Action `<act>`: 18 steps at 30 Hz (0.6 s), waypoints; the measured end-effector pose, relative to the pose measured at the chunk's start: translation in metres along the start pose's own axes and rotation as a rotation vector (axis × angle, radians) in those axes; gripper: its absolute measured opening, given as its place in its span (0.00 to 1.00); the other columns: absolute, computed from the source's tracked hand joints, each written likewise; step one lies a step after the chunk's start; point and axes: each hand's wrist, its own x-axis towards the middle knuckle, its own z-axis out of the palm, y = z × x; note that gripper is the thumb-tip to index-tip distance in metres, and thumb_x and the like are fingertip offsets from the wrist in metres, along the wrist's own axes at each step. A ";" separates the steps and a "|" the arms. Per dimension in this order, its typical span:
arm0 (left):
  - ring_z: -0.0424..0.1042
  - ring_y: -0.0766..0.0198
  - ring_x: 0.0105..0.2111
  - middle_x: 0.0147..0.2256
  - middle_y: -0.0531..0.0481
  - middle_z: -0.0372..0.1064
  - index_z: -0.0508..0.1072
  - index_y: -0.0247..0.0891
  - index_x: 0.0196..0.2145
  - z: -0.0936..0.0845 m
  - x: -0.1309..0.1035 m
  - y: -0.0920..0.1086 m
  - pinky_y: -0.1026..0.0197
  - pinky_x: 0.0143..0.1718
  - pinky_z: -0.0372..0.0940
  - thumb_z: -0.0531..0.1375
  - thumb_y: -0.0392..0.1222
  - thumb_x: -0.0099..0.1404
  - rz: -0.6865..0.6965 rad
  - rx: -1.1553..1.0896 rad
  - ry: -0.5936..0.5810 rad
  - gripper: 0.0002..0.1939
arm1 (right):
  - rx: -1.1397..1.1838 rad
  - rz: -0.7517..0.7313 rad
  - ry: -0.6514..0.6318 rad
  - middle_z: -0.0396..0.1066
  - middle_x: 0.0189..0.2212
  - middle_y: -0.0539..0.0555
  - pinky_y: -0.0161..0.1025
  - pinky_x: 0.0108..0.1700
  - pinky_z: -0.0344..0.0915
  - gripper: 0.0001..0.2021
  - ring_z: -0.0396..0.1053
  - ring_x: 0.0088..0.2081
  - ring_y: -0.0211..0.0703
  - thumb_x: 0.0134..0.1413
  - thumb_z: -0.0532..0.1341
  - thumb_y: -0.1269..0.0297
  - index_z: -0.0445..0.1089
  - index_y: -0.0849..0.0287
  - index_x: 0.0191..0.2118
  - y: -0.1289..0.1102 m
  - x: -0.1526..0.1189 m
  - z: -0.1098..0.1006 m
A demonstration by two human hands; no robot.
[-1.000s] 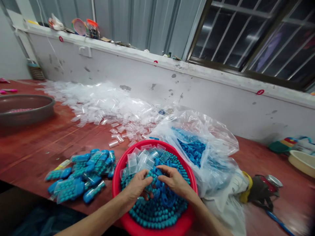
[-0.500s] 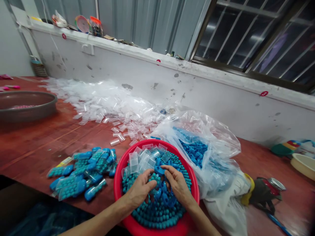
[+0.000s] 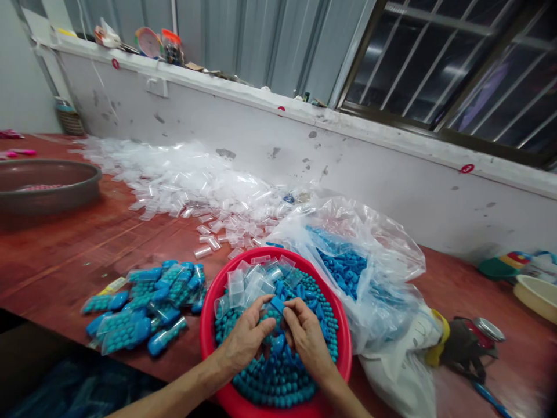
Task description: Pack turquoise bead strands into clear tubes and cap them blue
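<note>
Over a red basin (image 3: 210,316), both hands are closed at a small clear case with teal beads (image 3: 270,316). My left hand (image 3: 247,332) grips the case from the left. A blue plastic cap (image 3: 277,304) sits at the case's upper end, pinched by my right hand (image 3: 308,335); whether it is fully seated I cannot tell. Below them the basin holds loose teal beads (image 3: 278,395), blue caps (image 3: 319,310) and, at its far left, empty clear cases (image 3: 236,285). My fingers hide part of the held case.
Filled, blue-capped cases (image 3: 143,302) lie left of the basin. Behind spreads a heap of clear cases (image 3: 187,180). A plastic bag (image 3: 383,244) of blue caps stands at the basin's right. A grey basin (image 3: 52,194) is far left, a cream bowl (image 3: 537,296) far right.
My right hand has moved slightly left and in, bringing the blue cap onto the upper end of the bead-filled case. My left hand has stayed nearly still.
</note>
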 end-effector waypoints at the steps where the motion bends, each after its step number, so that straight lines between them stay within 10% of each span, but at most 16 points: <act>1: 0.60 0.73 0.11 0.25 0.55 0.63 0.52 0.37 0.52 0.000 0.000 0.001 0.71 0.10 0.50 0.55 0.49 0.55 -0.012 -0.013 0.012 0.30 | -0.024 -0.009 0.021 0.51 0.15 0.43 0.31 0.17 0.50 0.12 0.50 0.15 0.33 0.56 0.49 0.55 0.64 0.57 0.36 0.000 0.000 0.002; 18: 0.58 0.73 0.10 0.18 0.60 0.59 0.58 0.39 0.45 -0.004 0.002 0.004 0.71 0.09 0.50 0.55 0.47 0.55 -0.018 0.006 0.049 0.20 | -0.071 -0.093 -0.244 0.64 0.30 0.49 0.32 0.26 0.60 0.12 0.62 0.23 0.33 0.48 0.56 0.66 0.69 0.55 0.40 -0.013 0.009 -0.032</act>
